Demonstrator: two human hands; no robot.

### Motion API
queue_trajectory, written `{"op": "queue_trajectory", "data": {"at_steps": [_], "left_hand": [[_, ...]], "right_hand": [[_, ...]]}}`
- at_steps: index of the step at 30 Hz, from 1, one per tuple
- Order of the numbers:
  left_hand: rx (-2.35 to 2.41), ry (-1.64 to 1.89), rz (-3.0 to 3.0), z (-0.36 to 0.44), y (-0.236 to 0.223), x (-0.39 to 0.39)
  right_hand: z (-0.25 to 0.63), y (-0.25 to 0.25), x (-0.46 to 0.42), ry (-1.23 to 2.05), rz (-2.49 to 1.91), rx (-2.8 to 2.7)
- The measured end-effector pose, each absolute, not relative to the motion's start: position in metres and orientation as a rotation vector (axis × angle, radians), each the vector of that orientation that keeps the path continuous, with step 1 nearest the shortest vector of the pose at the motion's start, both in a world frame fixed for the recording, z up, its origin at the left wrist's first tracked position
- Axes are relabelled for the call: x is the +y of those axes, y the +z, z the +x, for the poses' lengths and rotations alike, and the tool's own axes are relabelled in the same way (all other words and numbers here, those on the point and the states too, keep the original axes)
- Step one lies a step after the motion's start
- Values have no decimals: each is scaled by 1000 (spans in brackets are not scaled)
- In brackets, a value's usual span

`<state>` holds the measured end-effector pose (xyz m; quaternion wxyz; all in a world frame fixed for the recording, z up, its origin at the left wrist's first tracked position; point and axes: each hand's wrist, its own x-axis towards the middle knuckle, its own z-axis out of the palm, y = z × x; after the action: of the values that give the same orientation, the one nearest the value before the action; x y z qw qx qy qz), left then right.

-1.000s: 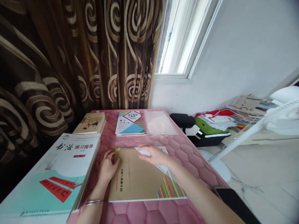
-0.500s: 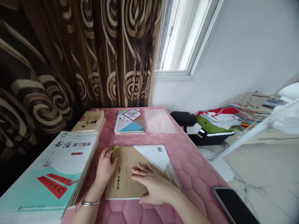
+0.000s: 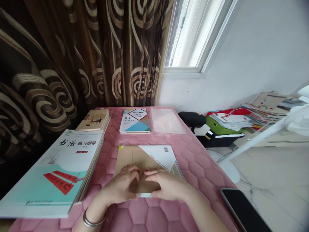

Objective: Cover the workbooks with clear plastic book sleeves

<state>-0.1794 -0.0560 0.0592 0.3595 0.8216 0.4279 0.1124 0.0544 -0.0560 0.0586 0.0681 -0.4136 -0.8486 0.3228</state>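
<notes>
A brown and white workbook (image 3: 149,154) with a striped corner and a barcode lies flat on the pink quilted table cover (image 3: 145,214). My left hand (image 3: 122,185) curls over the left part of its near edge, fingers on the cover and thumb at the edge. Beside it, my right hand (image 3: 166,185) grips the same near edge in the same way, its thumb low and its fingers on top. A gap separates the two hands. Beyond the workbook lies a white and blue math book (image 3: 135,120), next to a clear plastic sleeve (image 3: 167,120).
At the left stands a stack of books topped by a teal calligraphy book (image 3: 72,161), with smaller tan books (image 3: 94,120) behind. A phone (image 3: 243,209) rests at the right edge. Past it are a white fan (image 3: 260,138), a black bin (image 3: 217,140) and a curtain (image 3: 135,48) behind the table.
My left hand has moved from the workbook's left side to its near edge. My right hand has come from the far edge, across the cover, to the near edge.
</notes>
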Motion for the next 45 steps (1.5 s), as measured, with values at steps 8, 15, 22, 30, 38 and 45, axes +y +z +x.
{"op": "queue_trajectory", "data": {"at_steps": [8, 15, 22, 30, 38, 45], "left_hand": [[1291, 433, 2057, -197, 72, -48], [1733, 953, 1658, -211, 54, -28], [1576, 1093, 1428, -205, 21, -14], [1904, 1346, 1759, -199, 33, -24], [1471, 448, 2704, -131, 49, -93], [1349, 21, 2943, -129, -8, -91]], "right_hand": [[63, 70, -53, 784, -1266, -2577], [52, 64, -52, -159, -1455, -2148], [17, 34, -55, -270, -1117, -2363], [9, 8, -44, -463, -1137, -2367], [23, 17, -37, -595, -1134, -2362], [21, 22, -40, -559, -1189, -2373]]}}
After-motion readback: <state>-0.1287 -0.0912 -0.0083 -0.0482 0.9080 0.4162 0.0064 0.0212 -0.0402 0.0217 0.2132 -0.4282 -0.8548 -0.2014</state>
